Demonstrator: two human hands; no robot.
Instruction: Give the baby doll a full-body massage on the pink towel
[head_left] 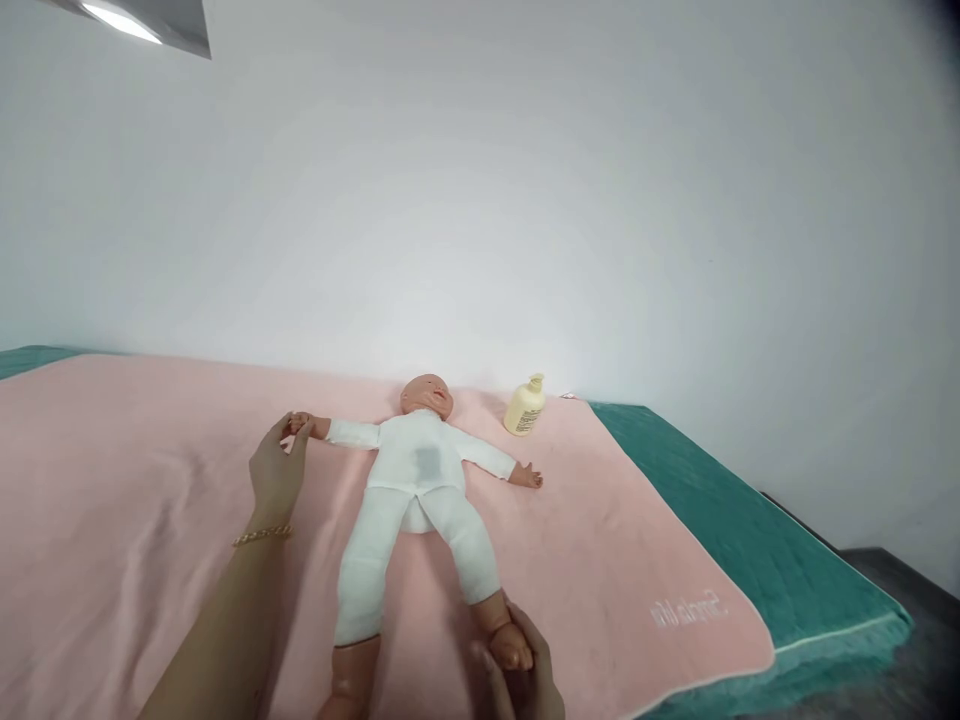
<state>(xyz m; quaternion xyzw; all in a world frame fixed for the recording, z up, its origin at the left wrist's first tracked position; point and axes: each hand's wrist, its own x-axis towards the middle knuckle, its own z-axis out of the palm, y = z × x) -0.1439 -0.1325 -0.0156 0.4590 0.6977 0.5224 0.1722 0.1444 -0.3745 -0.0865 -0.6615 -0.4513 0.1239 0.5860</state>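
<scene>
The left hand (277, 465) reaches forward at the end of a bare forearm that slants up from the lower edge of the view. Its wrist is nearly straight and its fingers are clamped on the small hand of a doll (401, 460), thumb on the near side. The right hand (529, 665) comes in low, partly cut off by the lower edge, palm turned inward. Its fingers are closed around the doll's foot, thumb on one side and the other fingers along the outer side.

The doll lies on its back on a pink blanket (615, 545), head toward the wall (525, 200), arms spread and legs apart. Its head, hands and feet look smooth and hard, like plastic, with a slight sheen; the suit is white, matte cloth with a greyish square patch on the front.

The blanket is soft and fleecy, wrinkled at the left, with rounded corners and pale lettering (690, 610) near one of them. A green cover (720, 520) with a plush nap shows beneath it. A rounded, pale yellow bottle (523, 410) with a pump top stands near the doll's head. A twisted gold bracelet (262, 537) circles the left wrist.
</scene>
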